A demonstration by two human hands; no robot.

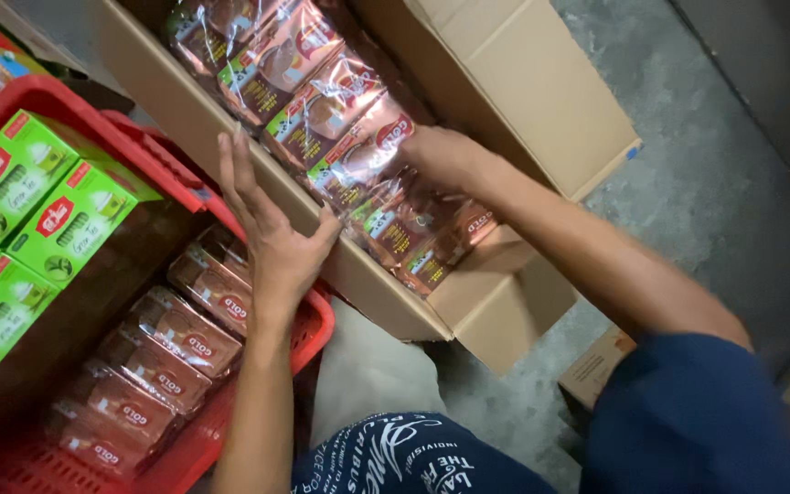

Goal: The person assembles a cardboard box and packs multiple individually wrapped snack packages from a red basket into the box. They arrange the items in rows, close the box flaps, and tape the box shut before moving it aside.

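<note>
Knee: dark printed shorts [413, 462] fill the bottom edge, closest to the lens, with a blue sleeve [688, 421] at lower right.
Left hand [272, 233]: fingers spread wide, grip apart, palm flat against the outer wall of the cardboard box [505, 101], thumb reaching toward the wrapped packs.
Right hand [445, 157]: down inside the box, fingers curled onto the row of brown packets [340, 119]; grip closed on that row from the far side, fingertips hidden under the shiny wrap.
Packets: long clear-wrapped row lying diagonally in the box, between the two hands, its near end just beside the left thumb.
Red basket [185, 187]: pressed against the box's left wall, its rim right under the left wrist.
Basket load: more brown packets [153, 361] stacked along the near side, green tea boxes [43, 206] on the far side.
Box flap [505, 306]: hanging open toward the knee.
Floor [715, 165]: grey concrete, a small carton [596, 366] beside the sleeve.
</note>
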